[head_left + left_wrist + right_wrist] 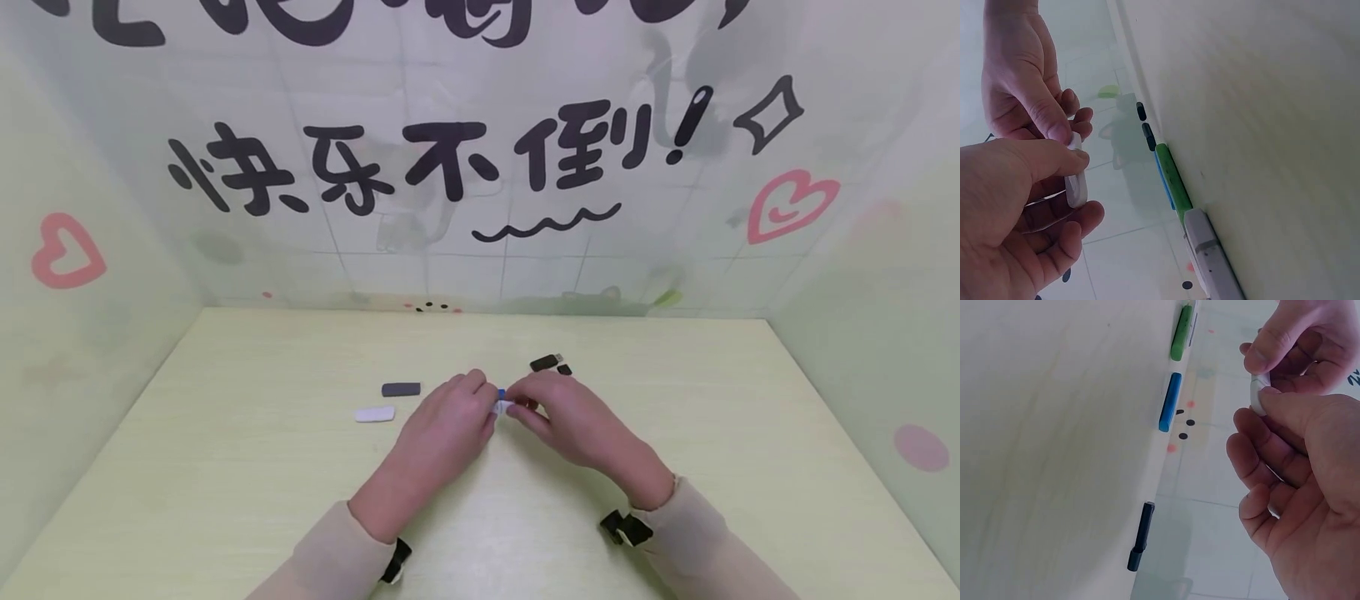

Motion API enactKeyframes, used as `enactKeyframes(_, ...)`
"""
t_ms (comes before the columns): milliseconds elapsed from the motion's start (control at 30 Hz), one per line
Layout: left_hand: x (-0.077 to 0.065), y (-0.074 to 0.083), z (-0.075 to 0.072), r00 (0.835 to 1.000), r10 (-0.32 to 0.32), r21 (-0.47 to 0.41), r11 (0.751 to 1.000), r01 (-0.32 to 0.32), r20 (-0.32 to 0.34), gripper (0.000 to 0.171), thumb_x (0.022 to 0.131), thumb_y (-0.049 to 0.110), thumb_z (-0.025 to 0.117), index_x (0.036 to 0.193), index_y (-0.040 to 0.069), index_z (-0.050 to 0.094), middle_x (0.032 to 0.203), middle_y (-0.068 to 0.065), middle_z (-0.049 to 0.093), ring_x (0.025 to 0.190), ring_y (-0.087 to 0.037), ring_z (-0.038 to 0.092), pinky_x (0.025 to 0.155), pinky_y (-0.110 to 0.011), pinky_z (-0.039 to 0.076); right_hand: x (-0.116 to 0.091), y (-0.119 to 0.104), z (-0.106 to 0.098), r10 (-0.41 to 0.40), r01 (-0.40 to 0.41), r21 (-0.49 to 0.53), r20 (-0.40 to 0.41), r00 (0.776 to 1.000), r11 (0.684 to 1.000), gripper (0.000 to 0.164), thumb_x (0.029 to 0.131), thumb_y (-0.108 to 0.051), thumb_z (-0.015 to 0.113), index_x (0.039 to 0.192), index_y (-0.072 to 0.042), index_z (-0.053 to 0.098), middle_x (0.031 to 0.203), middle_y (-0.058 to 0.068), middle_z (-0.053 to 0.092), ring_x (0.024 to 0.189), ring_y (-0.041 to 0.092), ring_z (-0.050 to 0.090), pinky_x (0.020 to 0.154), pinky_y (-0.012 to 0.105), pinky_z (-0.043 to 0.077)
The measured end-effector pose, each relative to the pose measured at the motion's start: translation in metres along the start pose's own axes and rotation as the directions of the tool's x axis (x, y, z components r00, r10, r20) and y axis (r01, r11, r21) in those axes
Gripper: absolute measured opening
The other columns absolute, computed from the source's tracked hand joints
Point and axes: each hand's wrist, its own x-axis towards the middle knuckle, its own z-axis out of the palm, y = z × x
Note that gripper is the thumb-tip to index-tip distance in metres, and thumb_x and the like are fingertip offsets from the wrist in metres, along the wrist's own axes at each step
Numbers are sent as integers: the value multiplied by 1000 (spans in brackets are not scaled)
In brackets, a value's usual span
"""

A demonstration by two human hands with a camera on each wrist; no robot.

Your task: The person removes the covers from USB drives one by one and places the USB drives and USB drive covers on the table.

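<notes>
Both hands meet above the table over a small white USB stick. My left hand pinches one end between thumb and fingers. At the other end, the thumb and fingers of my right hand pinch it too. In the head view the fingers hide most of the white stick. The right wrist view shows the left hand above the right hand, with the white stick between them. Whether it is one piece or two joined cannot be told.
Left of the hands lie a dark grey stick and a white stick. A black USB stick with a metal plug lies behind the right hand, near a small black cap. Wrist views show a green stick and a blue stick.
</notes>
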Motion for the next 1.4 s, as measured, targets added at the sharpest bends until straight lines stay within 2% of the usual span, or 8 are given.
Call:
enactKeyframes(267,-2,3,0,999,-33,-25,999,34,37,13,85,10,76,96,5,70,85,-1,56,73,-13,52,67,-23,49,0,-1,3,13,-13,28,19,1000,1000,10,95,-20,68,103,-15,73,90,-13,65,83,3,58,77,24,50)
enactKeyframes(567,-1,3,1,996,-62,-50,997,65,67,14,84,11,79,94,6,70,81,1,54,73,-12,51,66,-23,48,-2,-3,4,1,-1,-14,2,1000,1000,9,95,-21,69,102,-17,73,91,-13,65,83,3,57,76,23,49)
enactKeyframes(767,0,3,0,995,-64,-56,996,68,79,13,84,12,79,93,6,72,80,2,53,72,-12,50,66,-23,47,-4,-3,5,-63,60,-79,-31,998,995,10,93,-19,70,102,-16,74,90,-11,65,84,6,59,76,23,49)
enactKeyframes(1000,-1,3,2,996,-60,-52,997,63,59,12,84,12,79,92,6,72,80,2,52,71,-13,48,64,-23,45,-3,-4,7,-153,137,-176,-77,985,975,9,90,-17,73,99,-14,76,85,-9,63,78,7,57,72,21,48)
enactKeyframes(1400,0,3,3,998,-37,-64,997,39,41,11,86,12,77,93,5,73,82,1,53,72,-13,49,64,-22,45,-2,-4,9,-241,202,-284,-112,964,937,10,86,-17,78,92,-11,74,80,-5,62,74,11,58,69,24,50)
